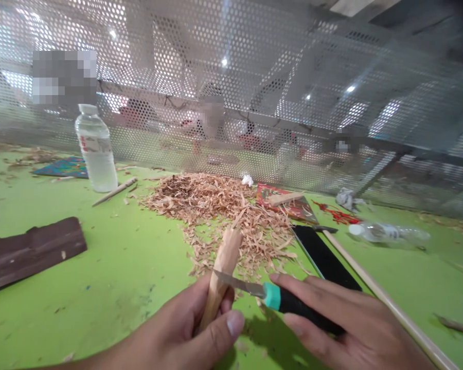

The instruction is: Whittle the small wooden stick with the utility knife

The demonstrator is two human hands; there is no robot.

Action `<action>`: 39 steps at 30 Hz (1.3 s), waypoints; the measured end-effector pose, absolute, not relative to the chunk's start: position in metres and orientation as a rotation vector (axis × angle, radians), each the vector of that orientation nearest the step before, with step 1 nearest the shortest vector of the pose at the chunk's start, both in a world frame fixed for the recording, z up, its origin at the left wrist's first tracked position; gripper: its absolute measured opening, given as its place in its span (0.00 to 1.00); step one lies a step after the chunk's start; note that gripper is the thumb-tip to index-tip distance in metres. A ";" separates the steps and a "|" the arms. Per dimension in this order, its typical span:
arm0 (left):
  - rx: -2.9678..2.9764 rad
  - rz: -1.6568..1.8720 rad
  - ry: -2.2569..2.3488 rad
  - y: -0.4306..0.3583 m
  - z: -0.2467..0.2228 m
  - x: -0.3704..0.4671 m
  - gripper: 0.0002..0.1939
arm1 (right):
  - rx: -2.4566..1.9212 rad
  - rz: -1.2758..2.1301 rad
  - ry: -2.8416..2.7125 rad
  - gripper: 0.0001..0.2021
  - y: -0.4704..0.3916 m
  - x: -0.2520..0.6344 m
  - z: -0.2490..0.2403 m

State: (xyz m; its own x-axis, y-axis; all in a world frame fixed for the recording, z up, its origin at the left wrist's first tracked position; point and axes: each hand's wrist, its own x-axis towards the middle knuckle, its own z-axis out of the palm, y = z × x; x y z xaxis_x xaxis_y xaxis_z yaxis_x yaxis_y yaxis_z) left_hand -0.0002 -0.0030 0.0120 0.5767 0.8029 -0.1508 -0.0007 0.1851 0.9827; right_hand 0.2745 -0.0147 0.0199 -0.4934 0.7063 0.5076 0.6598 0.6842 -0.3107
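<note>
My left hand (193,326) is closed around the lower part of a pale wooden stick (228,252), whose upper end tilts up and away over the shavings. In my right hand (343,321) is a knife (272,295) with a black and turquoise handle. Its blade points left and lies across the stick just above my left fingers. Behind the stick, a heap of curled wood shavings (204,198) is spread on the green table (119,288).
Upright water bottle (96,154) and pointed stick (114,191) at back left; brown sheet (34,249) at left. On the right are a black phone-like slab (326,257), a long rod (386,298) and a lying bottle (389,233). A perforated screen (254,67) stands behind.
</note>
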 end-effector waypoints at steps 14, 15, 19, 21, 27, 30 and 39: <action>1.158 0.587 0.751 0.000 0.009 -0.001 0.21 | -1.044 0.106 -2.301 0.16 -0.013 0.277 0.021; 1.153 0.586 0.724 0.000 0.009 -0.001 0.21 | -1.043 0.115 -2.288 0.15 -0.013 0.276 0.021; 1.120 0.576 0.622 0.003 0.008 0.000 0.20 | -1.040 0.139 -2.280 0.14 -0.012 0.274 0.021; 1.049 0.564 0.633 0.002 0.010 0.000 0.21 | -1.029 0.151 -2.268 0.13 -0.011 0.272 0.022; 0.943 0.559 0.598 -0.003 0.017 0.000 0.25 | -0.968 0.224 -2.243 0.15 -0.011 0.269 0.022; 0.971 0.553 0.603 -0.002 0.017 0.001 0.27 | -0.943 0.272 -2.234 0.17 -0.012 0.269 0.020; 1.024 0.311 0.591 -0.001 0.013 -0.001 0.36 | -0.878 0.415 -2.198 0.18 -0.015 0.265 0.018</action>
State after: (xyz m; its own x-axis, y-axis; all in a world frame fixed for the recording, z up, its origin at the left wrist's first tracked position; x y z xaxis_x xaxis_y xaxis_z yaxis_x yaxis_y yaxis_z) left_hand -0.0006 -0.0014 0.0134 0.8035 0.5061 -0.3136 0.0271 0.4950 0.8684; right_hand 0.2647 -0.0148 0.0179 -0.5073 0.6976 0.5059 0.4654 0.7159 -0.5205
